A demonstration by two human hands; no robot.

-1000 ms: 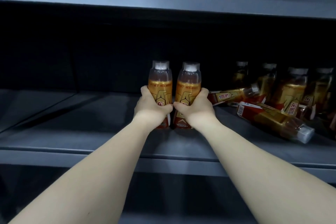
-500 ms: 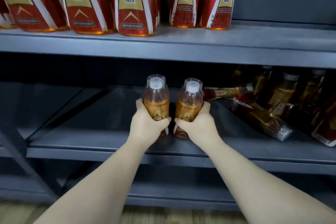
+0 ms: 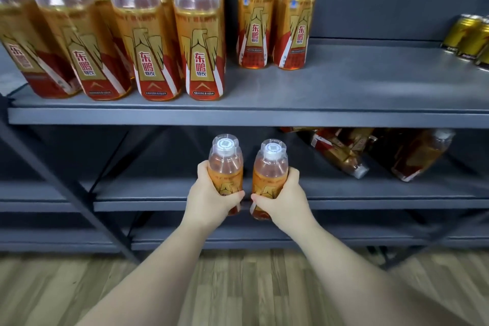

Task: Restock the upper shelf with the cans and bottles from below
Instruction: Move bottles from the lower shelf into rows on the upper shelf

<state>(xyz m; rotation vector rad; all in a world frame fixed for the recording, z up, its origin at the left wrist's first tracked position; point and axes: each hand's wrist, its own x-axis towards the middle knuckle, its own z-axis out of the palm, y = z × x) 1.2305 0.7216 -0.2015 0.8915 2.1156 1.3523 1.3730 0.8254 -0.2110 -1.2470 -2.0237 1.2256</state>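
Midway, each grip (image 3: 211,201) clasps its bottle (image 3: 225,164).

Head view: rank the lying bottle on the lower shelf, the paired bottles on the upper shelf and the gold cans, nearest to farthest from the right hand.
From the right hand:
1. Lying bottle, lower shelf, just to the right.
2. Paired bottles, upper shelf, above.
3. Gold cans, upper shelf, far right.

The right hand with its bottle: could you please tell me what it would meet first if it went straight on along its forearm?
Probably the left hand and its bottle, just beside the right hand; beyond them the way looks free, depth unclear.
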